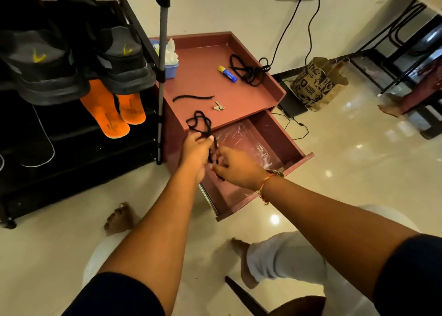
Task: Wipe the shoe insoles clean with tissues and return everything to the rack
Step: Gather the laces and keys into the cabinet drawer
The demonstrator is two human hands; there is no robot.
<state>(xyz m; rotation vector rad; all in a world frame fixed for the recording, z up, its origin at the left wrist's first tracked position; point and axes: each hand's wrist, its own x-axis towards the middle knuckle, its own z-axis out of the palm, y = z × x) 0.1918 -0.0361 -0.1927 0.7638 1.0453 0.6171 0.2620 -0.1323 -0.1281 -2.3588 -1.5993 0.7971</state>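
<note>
Likely to tangle: black lace (pixel 199 124) bunched in loose loops above the left hand (pixel 196 149), pinched there between thumb and fingers, lower run gripped by the right hand (pixel 235 167) just beside. Could knot tighter if pulled while looped. Could also drop into the open drawer (pixel 296 159) directly below, onto the clear plastic sheet (pixel 241 138), on any loosening of either pinch. Might sweep the keys (pixel 218 106) off the front edge of the worktop (pixel 203 76), given their spot near the topmost loop. Also easy to overlook when putting things back: a second lace (pixel 248 70) and a short black strand (pixel 193 97) on the same worktop.

Orange insoles (pixel 108 116) at the left of the frame, well apart from both hands, lying on a shelf of the rack (pixel 95 148) under the grey shoes (pixel 45 76), ends poking out toward the lower edge of the frame. Tissues (pixel 171 52) in a blue tub at the back left corner of the worktop, beyond the left hand and partly hidden by a rack pole. Neither hand free for tissues or insoles while busy with the lace.
</note>
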